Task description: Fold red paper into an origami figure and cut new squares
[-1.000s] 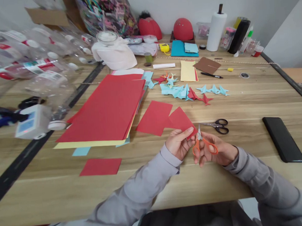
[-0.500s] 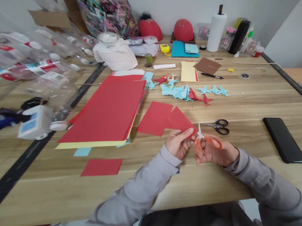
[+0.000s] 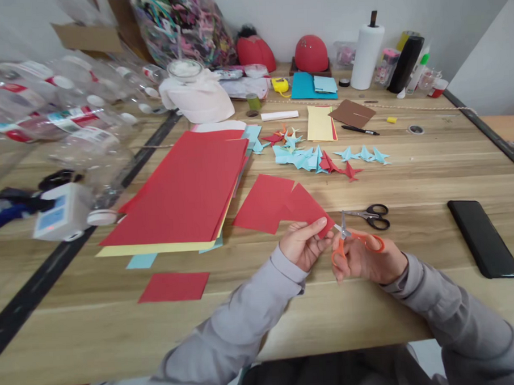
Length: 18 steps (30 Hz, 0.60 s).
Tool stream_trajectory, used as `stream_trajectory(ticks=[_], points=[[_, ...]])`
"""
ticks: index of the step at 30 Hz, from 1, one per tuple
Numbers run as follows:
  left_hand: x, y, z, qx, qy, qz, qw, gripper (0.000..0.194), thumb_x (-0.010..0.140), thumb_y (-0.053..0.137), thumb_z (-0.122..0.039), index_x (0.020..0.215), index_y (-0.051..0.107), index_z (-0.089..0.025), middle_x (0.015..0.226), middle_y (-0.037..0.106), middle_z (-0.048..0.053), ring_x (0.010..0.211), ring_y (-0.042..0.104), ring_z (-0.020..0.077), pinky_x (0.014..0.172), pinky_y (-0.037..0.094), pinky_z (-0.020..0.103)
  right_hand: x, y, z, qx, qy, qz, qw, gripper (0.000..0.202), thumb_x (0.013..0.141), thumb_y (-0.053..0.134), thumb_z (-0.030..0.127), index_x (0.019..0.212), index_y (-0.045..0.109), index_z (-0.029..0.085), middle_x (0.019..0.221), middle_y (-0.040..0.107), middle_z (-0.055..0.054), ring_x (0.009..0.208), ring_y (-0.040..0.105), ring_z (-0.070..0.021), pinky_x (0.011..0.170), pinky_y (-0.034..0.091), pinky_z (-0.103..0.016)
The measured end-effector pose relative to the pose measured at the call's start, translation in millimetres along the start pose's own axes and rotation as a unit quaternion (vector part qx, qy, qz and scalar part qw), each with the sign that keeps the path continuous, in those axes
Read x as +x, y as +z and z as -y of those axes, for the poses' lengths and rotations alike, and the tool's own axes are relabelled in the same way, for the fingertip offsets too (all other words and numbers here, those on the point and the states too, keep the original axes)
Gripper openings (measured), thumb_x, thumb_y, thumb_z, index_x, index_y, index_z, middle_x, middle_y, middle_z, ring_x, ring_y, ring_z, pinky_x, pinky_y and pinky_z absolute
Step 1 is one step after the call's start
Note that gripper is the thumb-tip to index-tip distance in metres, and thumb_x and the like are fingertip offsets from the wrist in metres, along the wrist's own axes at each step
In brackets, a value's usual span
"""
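Pinched in my left hand (image 3: pixel 302 244) is the near corner of a red paper sheet (image 3: pixel 307 204), which has a slit at its far edge. My right hand (image 3: pixel 366 260) is closed around orange-handled scissors (image 3: pixel 343 232). Their blades are spread apart beside that near corner. Another red sheet (image 3: pixel 263 202) adjoins the held one on the left; whether the two are one piece I cannot tell. Black-handled scissors (image 3: pixel 371 215) lie on the table just beyond my right hand. Nearer the front edge lies a small red rectangle of paper (image 3: pixel 174 287).
A stack of large red sheets (image 3: pixel 180 187) lies to the left. Folded paper shapes (image 3: pixel 302 156) in blue and red stand beyond my hands. A black phone (image 3: pixel 484 237) is at the right. Plastic bottles (image 3: pixel 72 118) crowd the far left.
The orange scissors have drawn slightly right, away from the paper, and their blades are spread wider. My left hand and the red sheet are almost where they were.
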State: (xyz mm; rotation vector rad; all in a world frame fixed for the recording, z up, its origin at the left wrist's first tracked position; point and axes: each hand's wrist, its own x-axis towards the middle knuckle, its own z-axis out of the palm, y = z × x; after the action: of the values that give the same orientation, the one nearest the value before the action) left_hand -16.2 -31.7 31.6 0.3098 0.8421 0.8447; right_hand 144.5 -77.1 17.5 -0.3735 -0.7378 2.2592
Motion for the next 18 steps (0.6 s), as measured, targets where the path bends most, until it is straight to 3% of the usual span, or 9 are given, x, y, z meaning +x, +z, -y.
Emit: stream_trajectory(ticks=[12,18], points=[[-1.2,-1.1,4.3,-0.013,-0.026,0.012,1.000,0.020,0.070,0.075,-0.012,0.055,0.062,-0.011,0.048,0.059,0.000,0.046,0.059,0.0097,0.045,0.049,0.017,-0.2,-1.3,-1.3,-0.004,0.008,-0.027,1.000,0.048,0.078,0.064,0.057,0.093,0.059,0.012,0.074,0.061,-0.003,0.069,0.062,-0.0143,0.063,0.047,-0.026],[-1.1,-0.7,2.2,0.010,-0.003,0.041,0.999,0.017,0.065,0.079,-0.015,0.060,0.064,-0.009,0.055,0.065,0.004,0.050,0.062,0.0116,0.048,0.052,0.020,-0.9,-2.9,-3.2,0.003,-0.010,-0.025,1.000,0.046,0.077,0.068,0.052,0.099,0.060,0.013,0.070,0.060,-0.001,0.062,0.061,-0.0124,0.056,0.044,-0.022]])
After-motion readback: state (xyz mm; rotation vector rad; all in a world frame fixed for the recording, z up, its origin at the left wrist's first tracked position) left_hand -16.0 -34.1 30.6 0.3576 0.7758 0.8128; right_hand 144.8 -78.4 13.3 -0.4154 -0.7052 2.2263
